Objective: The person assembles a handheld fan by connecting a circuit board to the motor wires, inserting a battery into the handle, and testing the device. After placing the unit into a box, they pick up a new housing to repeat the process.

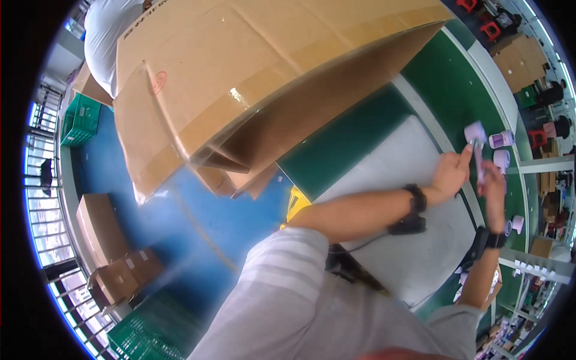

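Over the right side of the workbench, my left hand is closed at the lower edge of a pale purple roll, which is blurred. A narrow pale purple strip runs down from the roll. My right hand pinches the strip's lower part, close beside my left fingers. Whether the roll is tape or labels cannot be made out. Another purple-and-white roll lies just right of it, with a pale roll below that one. Both wrists wear black bands.
A large open cardboard box spans the upper middle, over the green bench top. A grey sheet covers part of the bench. Left lie the blue floor, cardboard boxes and a green crate. A person in white stands far left.
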